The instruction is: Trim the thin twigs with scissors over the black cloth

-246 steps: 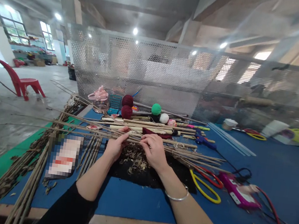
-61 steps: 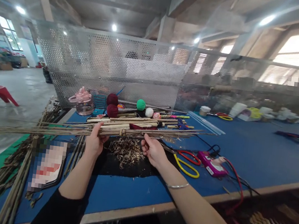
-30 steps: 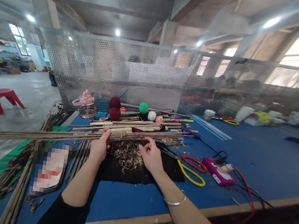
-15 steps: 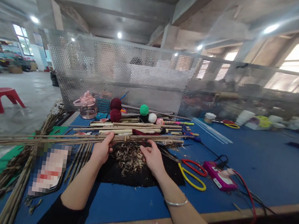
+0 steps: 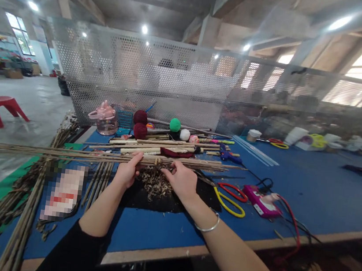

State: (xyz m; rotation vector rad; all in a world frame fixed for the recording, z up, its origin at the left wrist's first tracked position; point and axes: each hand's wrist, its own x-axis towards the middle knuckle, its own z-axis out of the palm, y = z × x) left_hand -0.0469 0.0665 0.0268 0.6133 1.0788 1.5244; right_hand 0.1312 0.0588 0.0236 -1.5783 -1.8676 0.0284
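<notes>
A bundle of long thin dried stems (image 5: 91, 156) runs across the table and far out to the left. My left hand (image 5: 127, 172) is closed round it, thumb on top. A pale band (image 5: 158, 162) circles the bundle between my hands. Just right of the band, my right hand (image 5: 181, 180) closes thumb and fingers on the stems; the fingertips are partly hidden. Below lie curled dry shavings (image 5: 156, 184) on a black cloth (image 5: 139, 200). Scissors with one red and one yellow handle (image 5: 230, 204) rest beside my right hand.
Several yarn balls (image 5: 175, 125), a blue glue gun (image 5: 230, 154) and a pink-lidded jar (image 5: 106, 123) stand behind the stems. A magenta power strip (image 5: 260, 201) lies at right. More stems (image 5: 25, 217) lie at left near a blurred flat item (image 5: 62, 195). A perforated metal screen (image 5: 136, 67) closes the back.
My right hand has shifted left and up, closer to the band. The bundle's left end has risen, so the stems lie more level. The whole view has also shifted slightly.
</notes>
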